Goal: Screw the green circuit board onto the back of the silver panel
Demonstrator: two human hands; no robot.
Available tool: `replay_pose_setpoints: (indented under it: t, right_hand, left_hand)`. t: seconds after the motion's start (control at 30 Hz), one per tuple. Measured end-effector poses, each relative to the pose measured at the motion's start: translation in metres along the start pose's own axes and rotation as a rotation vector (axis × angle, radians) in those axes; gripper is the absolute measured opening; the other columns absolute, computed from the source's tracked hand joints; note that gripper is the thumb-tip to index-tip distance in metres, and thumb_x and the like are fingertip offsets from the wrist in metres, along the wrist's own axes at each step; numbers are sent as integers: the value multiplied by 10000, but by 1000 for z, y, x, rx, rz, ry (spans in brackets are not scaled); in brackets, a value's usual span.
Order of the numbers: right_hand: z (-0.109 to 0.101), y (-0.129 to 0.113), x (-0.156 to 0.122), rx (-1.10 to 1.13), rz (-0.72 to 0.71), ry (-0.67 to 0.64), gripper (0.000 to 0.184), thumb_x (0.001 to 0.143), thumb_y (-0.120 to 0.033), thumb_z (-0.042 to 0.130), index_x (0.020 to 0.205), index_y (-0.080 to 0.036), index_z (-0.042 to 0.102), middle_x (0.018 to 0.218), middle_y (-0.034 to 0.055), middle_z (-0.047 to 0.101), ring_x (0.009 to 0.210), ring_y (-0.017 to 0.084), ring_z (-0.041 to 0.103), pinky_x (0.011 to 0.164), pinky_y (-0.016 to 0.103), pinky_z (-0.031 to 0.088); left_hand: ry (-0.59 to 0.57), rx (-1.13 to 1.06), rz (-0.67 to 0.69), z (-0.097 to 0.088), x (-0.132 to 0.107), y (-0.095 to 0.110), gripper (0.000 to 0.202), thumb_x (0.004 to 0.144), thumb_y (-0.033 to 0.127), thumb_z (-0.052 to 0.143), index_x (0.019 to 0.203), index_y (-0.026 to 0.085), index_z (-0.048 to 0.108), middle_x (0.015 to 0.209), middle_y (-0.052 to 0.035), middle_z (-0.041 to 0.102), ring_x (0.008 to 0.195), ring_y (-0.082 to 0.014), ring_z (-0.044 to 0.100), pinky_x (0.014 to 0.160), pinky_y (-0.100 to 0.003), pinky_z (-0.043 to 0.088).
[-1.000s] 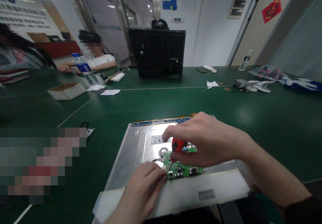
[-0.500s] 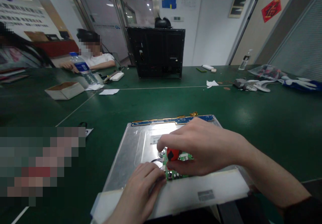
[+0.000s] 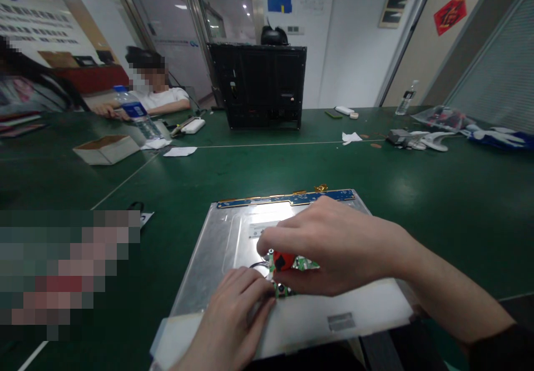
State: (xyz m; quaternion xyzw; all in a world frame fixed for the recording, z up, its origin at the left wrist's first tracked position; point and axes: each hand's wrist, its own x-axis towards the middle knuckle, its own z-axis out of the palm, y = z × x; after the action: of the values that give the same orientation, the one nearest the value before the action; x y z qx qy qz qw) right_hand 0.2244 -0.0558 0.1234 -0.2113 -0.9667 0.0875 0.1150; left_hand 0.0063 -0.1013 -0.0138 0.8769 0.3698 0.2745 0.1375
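Observation:
A silver metal panel (image 3: 221, 248) lies flat on the green table (image 3: 267, 171), its near edge covered by a white strip (image 3: 334, 315). A small green circuit board (image 3: 306, 263) sits on the panel, mostly hidden under my hands. My right hand (image 3: 337, 243) is closed around a red-handled screwdriver (image 3: 282, 261), which points down at the board. My left hand (image 3: 237, 310) rests with its fingers curled at the board's left edge, pressing on it. A blue strip (image 3: 292, 198) runs along the panel's far edge.
A black monitor casing (image 3: 261, 84) stands upright at the table's middle back. At the left are a cardboard box (image 3: 106, 148), a water bottle (image 3: 137, 115), papers and two seated people. White gloves (image 3: 421, 140), a bag and another bottle (image 3: 406, 99) lie at the far right.
My right hand has shifted slightly left and down with the screwdriver, covering more of the green board. My left hand has stayed at the board's left edge.

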Motion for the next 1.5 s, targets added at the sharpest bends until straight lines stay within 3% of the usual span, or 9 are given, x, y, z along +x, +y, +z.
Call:
replay_pose_setpoints:
  t: [1.0,1.27,1.5]
  right_hand:
    - [7,-7,4,-118,-18,-18,113,925,-271,459,978,-188,512,794,-11,631,592,104,448,493,288,181]
    - [7,-9,3,-159,-10,-21,158,939,-331,471,970,-179,504,744,-9,614,573,111,448,485,293,176]
    - [4,-13,2,-99,-31,-30,100,853,-197,495,949,-169,500,878,13,609,609,112,428,483,288,226]
  left_hand:
    - [5,13,-27,-2,3,3,134,872,151,470,881,220,584,849,-46,628,826,-236,609,729,-361,502]
    - [-6,8,-31,-3,1,4,131,880,156,456,860,215,571,848,-51,623,810,-229,600,737,-353,503]
    - [2,-2,-51,-3,4,6,138,856,152,474,852,215,597,844,-49,636,789,-221,605,683,-321,504]
